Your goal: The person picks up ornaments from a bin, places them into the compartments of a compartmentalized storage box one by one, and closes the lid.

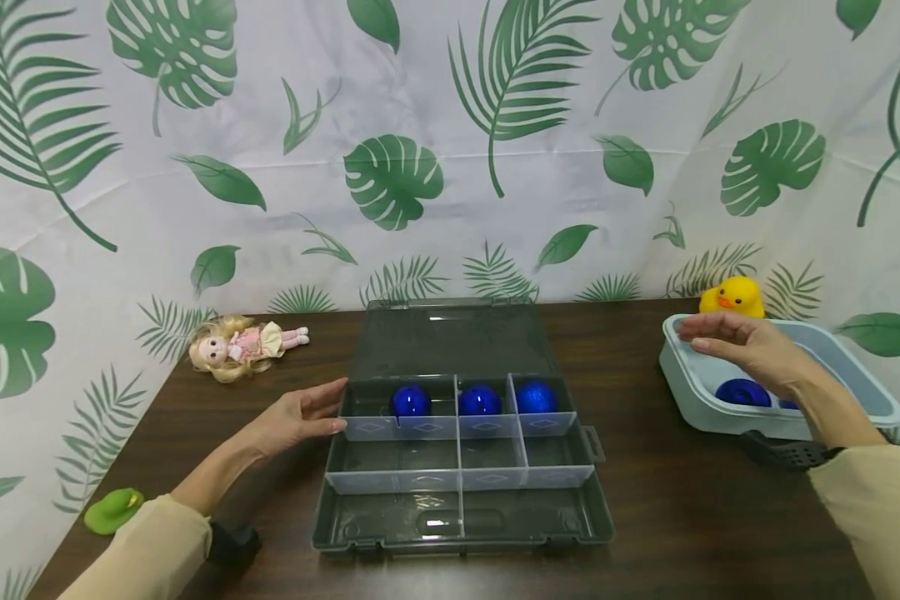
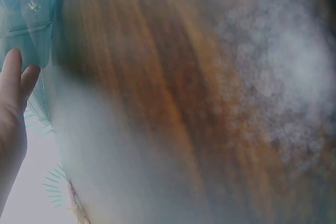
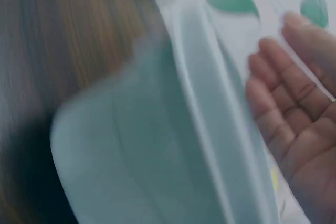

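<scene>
A dark translucent divided box [image 1: 453, 342] lies on the table with its lid folded back. Three shiny blue balls [image 1: 410, 402] sit in its back row, each in its own compartment. My left hand [image 1: 292, 423] rests against the box's left side, fingers extended, as the left wrist view also shows at the fingers [image 2: 11, 77]. Over the light blue bin [image 1: 693, 400] at the right hovers my right hand [image 1: 761, 354], its fingers loosely bent with nothing between them. Inside the bin, blue round pieces [image 1: 742, 392] lie partly hidden under that hand.
A doll [image 1: 251, 346] lies at the back left, and a green toy duck [image 1: 112, 511] is by the left table edge. Behind the bin stands a yellow duck [image 1: 735, 296]. A leaf-patterned cloth [image 1: 420, 100] hangs along the table's back.
</scene>
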The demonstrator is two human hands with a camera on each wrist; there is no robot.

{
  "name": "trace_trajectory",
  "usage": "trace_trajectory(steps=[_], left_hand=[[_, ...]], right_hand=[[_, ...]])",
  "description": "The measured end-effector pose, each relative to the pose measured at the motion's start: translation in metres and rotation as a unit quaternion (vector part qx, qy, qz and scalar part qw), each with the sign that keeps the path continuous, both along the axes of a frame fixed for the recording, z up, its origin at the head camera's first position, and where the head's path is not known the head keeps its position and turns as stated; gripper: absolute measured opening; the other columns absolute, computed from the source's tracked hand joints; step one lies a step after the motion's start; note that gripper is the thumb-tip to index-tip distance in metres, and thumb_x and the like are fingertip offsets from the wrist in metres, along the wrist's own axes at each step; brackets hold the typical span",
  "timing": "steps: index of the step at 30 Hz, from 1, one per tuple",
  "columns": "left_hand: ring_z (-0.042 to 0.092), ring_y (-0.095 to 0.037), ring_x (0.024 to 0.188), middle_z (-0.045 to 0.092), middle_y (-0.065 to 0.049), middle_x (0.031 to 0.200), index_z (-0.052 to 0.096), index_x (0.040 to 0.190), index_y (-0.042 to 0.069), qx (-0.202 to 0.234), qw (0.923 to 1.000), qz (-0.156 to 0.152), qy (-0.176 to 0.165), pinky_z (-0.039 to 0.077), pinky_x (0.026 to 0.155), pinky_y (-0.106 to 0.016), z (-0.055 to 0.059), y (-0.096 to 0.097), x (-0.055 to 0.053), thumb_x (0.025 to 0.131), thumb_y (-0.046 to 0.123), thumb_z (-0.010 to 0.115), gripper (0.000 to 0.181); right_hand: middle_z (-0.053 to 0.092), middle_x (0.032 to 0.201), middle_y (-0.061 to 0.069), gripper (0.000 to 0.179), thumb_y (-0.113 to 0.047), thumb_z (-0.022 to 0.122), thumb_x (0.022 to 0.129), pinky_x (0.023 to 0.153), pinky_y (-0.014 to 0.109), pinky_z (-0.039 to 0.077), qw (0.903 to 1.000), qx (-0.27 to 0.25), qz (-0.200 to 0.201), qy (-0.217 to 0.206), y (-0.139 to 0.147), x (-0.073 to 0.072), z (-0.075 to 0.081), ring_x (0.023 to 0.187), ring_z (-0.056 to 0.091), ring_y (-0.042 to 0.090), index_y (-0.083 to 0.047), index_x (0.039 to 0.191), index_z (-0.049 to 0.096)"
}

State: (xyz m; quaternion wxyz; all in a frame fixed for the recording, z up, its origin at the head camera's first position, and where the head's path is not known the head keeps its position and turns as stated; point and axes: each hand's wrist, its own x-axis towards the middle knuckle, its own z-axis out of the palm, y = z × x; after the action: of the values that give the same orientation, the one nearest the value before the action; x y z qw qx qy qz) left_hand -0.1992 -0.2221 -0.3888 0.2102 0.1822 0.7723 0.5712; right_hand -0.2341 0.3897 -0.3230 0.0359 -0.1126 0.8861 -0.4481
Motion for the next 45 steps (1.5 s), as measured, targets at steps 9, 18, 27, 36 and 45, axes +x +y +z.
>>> trace_trajectory(steps=[9, 18, 27, 36, 45], left_hand=[[0.022, -0.044, 0.137, 0.014, -0.028, 0.152, 0.015, 0.146, -0.009, 0.000, 1.0000, -0.002, -0.002, 0.040, 0.103, -0.036, -0.001, -0.002, 0.003, 0.090, 0.016, 0.064, 0.079], [0.021, -0.044, 0.137, 0.012, -0.028, 0.153, 0.014, 0.146, -0.009, 0.003, 1.0000, 0.001, -0.007, 0.040, 0.103, -0.037, -0.002, -0.003, 0.004, 0.090, 0.016, 0.064, 0.079], [0.021, -0.045, 0.137, 0.012, -0.028, 0.153, 0.015, 0.146, -0.009, 0.003, 0.9999, 0.002, -0.009, 0.039, 0.103, -0.039, -0.003, -0.003, 0.004, 0.091, 0.017, 0.064, 0.079], [0.022, -0.044, 0.137, 0.013, -0.028, 0.153, 0.015, 0.146, -0.009, 0.010, 0.9999, -0.003, -0.004, 0.040, 0.103, -0.035, -0.003, -0.001, 0.000, 0.090, 0.016, 0.063, 0.078], [0.024, -0.043, 0.137, 0.015, -0.027, 0.153, 0.016, 0.146, -0.008, 0.007, 0.9999, 0.007, -0.004, 0.040, 0.103, -0.035, 0.000, 0.000, -0.003, 0.089, 0.016, 0.065, 0.079]], right_hand=[[0.063, 0.112, -0.011, 0.047, -0.023, 0.058, 0.094, 0.077, 0.013, 0.047, 0.9884, 0.146, 0.006, -0.044, 0.055, 0.002, -0.005, 0.090, 0.048, -0.019, 0.005, 0.130, 0.047], [0.051, 0.128, 0.030, 0.053, -0.028, 0.062, 0.091, 0.085, 0.055, 0.044, 0.9650, 0.241, 0.042, -0.095, 0.052, 0.002, -0.008, 0.108, 0.054, 0.025, 0.005, 0.131, 0.049], [0.057, 0.121, 0.029, 0.051, -0.030, 0.062, 0.091, 0.086, 0.057, 0.044, 0.9554, 0.275, 0.060, -0.090, 0.046, -0.001, -0.010, 0.108, 0.054, 0.040, 0.007, 0.126, 0.054], [0.052, 0.124, 0.035, 0.055, -0.035, 0.056, 0.094, 0.083, 0.051, 0.048, 0.9739, 0.222, -0.030, -0.034, 0.035, 0.003, 0.003, 0.103, 0.057, 0.033, 0.007, 0.129, 0.050], [0.050, 0.101, -0.031, 0.059, -0.041, 0.057, 0.092, 0.102, 0.045, 0.036, 0.9907, 0.095, -0.096, 0.016, -0.002, 0.008, 0.032, 0.091, 0.041, -0.014, -0.002, 0.135, 0.047]])
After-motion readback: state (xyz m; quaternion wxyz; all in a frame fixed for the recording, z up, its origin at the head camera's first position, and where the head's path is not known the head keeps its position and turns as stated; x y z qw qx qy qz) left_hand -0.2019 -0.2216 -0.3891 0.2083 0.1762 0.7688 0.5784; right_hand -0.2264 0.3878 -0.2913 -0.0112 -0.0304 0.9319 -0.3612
